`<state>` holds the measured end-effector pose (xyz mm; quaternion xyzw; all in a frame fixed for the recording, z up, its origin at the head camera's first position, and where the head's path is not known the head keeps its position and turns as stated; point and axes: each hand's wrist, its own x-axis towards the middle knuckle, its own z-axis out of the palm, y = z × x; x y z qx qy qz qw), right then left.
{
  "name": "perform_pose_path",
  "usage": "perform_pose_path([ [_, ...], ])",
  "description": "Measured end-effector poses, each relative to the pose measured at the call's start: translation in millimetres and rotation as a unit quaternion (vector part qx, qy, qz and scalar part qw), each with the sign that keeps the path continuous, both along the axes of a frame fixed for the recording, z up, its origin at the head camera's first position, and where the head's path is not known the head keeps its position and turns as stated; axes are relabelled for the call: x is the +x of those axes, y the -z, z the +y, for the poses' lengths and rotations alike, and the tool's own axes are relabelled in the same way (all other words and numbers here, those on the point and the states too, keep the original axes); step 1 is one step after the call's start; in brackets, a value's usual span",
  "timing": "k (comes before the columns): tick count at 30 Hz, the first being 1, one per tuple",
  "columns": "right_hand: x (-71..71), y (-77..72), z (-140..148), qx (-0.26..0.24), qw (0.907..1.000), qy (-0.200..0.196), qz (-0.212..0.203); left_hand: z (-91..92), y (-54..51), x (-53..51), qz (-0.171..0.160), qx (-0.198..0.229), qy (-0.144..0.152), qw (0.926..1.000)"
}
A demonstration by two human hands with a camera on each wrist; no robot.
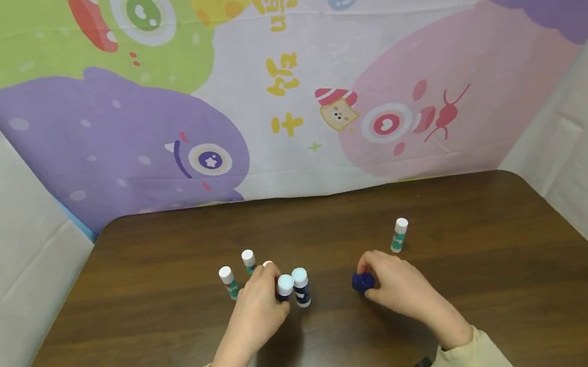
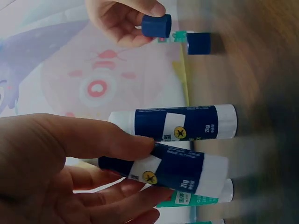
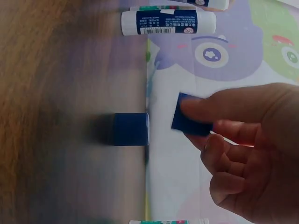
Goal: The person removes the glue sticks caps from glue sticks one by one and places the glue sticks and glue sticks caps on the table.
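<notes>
Head view shows you both hands at work over a brown table [image 1: 127,363], with a cartoon-printed cloth [image 1: 314,168] hanging behind its far edge. Your left hand [image 1: 257,304] is clamped on a navy glue stick [image 2: 180,167], thumb on one side and fingers on the other. You hold it at a tilt, close beside a second navy stick [image 1: 301,289] that stands upright on the table; whether its base touches the wood, you cannot tell. Around that hand stand green glue sticks with white caps: one to its left [image 1: 228,283], one just beyond it [image 1: 249,260], and another mostly hidden behind your fingers (only its white top [image 1: 268,263] shows from above).

Your right hand [image 1: 401,284] pinches a small blue cap [image 3: 192,116] between thumb and fingers, raised above the table. Near it, with a gap visible in the right wrist view, another blue cap [image 3: 131,129] stands on the wood. Beyond that hand, one more green stick [image 1: 400,235] stands upright.
</notes>
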<state>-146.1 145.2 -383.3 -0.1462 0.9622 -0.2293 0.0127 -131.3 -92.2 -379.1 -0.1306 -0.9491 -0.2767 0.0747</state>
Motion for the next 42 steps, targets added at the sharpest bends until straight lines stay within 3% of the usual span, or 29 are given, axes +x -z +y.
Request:
perform_pose_path([
  [6, 2.9, 4.1, -5, 0.015, 0.9994, -0.013, -0.028, -0.1, 2.0, 0.2, 0.007, -0.043, 0.004, 0.999],
  [15, 5.8, 12.1, -16, 0.077, 0.9947, -0.067, 0.012, -1.3, 6.0, -1.1, -0.002, -0.033, 0.017, 0.9993],
  [21, 8.6, 16.6, -22, 0.106, 0.9899, -0.083, 0.046, -2.1, 9.4, -3.2, -0.021, -0.036, 0.009, 0.9991],
  [28, 7.6, 23.3, -24, 0.107, 0.9885, -0.087, 0.061, -2.8, 8.4, -4.6, -0.033, -0.065, -0.012, 0.9973],
  [42, -0.7, 30.3, -22, 0.073, 0.9924, -0.09, 0.042, -5.4, 7.5, -5.6, -0.043, -0.084, -0.008, 0.9955],
])
